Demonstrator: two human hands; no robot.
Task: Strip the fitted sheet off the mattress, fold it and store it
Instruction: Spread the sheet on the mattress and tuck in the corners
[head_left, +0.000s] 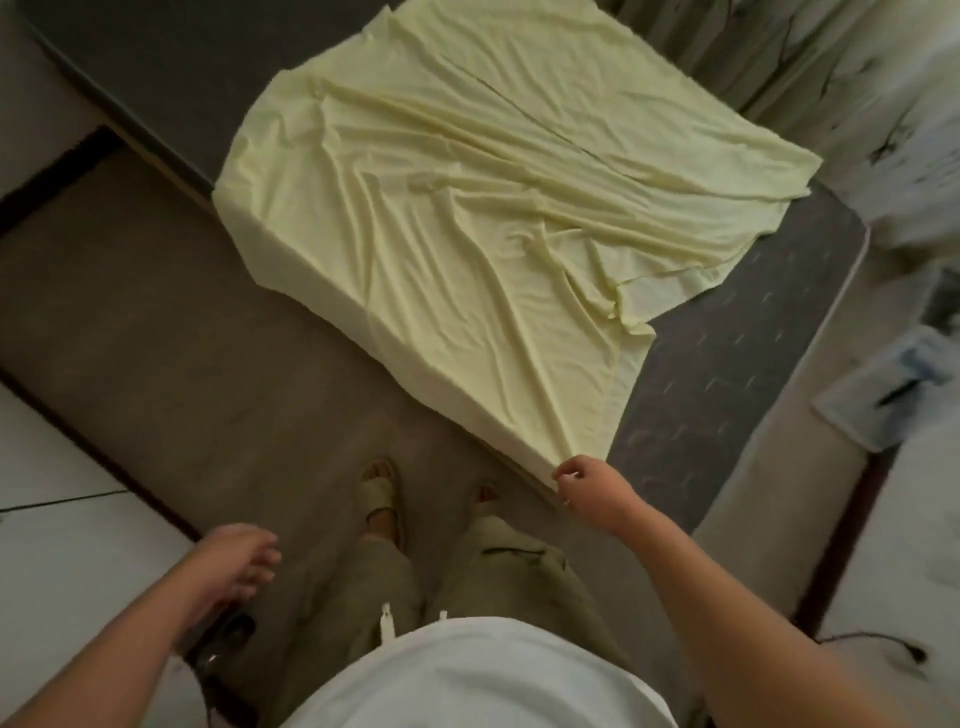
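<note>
Right grip (582, 486) pinches sheet (467, 208) corner; left grip (241, 558) loose, blurred; mattress (727, 364) partly covered.

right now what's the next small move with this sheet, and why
Probably bring the left hand to the near edge of the sheet: the right hand pinches only its nearest corner, the left holds nothing, and the sheet lies wrinkled across the mattress.

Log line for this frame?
sheet: loose, wrinkled, on mattress | right hand: pinches near sheet corner | left hand: open, empty
</note>
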